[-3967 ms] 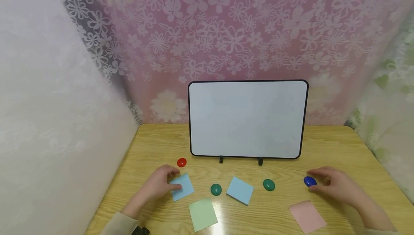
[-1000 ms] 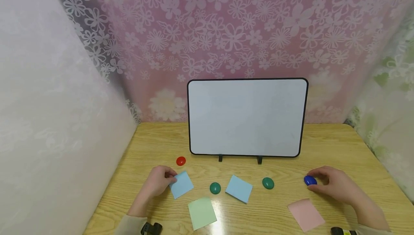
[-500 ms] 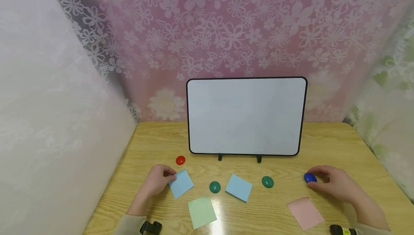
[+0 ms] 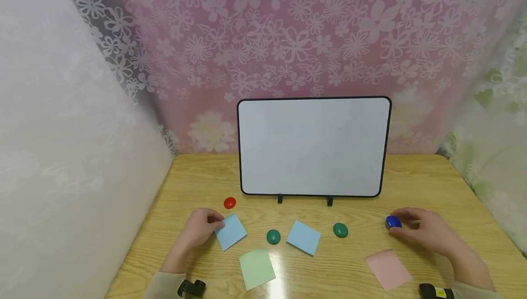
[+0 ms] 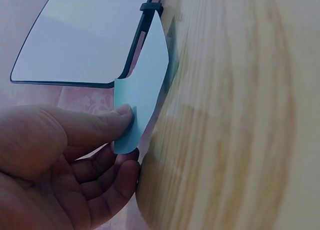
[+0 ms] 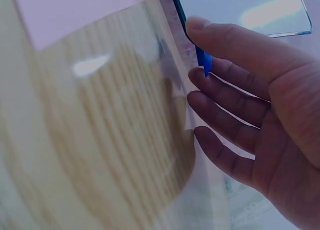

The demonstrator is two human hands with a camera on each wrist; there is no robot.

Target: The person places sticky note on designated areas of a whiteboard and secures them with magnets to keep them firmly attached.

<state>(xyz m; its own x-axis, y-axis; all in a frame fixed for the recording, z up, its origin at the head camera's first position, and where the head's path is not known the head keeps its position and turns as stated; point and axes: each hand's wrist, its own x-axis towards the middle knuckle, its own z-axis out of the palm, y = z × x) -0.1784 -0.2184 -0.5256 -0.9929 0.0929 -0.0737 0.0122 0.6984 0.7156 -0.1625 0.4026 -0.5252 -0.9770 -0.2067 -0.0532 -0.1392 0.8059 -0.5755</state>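
My left hand (image 4: 198, 228) pinches the left corner of a light blue sticky note (image 4: 231, 232). In the left wrist view the thumb lies on top of this curved note (image 5: 145, 80), its far end reaching toward the board. Over on the right, my right hand (image 4: 430, 231) grips a round blue magnet (image 4: 393, 222) between thumb and fingers. Only a sliver of the blue magnet (image 6: 204, 61) shows in the right wrist view, the thumb covering most of it. A red magnet (image 4: 229, 203) lies just beyond the left hand.
A framed whiteboard (image 4: 314, 146) stands on black feet at the back of the wooden table (image 4: 206, 175). Between the hands lie two green magnets, one left (image 4: 273, 237) and one right (image 4: 340, 230), another blue note (image 4: 303, 238), a green note (image 4: 257, 269) and a pink note (image 4: 388, 269).
My left thumb and fingers, spread over the blue note four seconds ago, now pinch its corner. My right fingers have closed on the blue magnet, which looks slightly raised and tilted.
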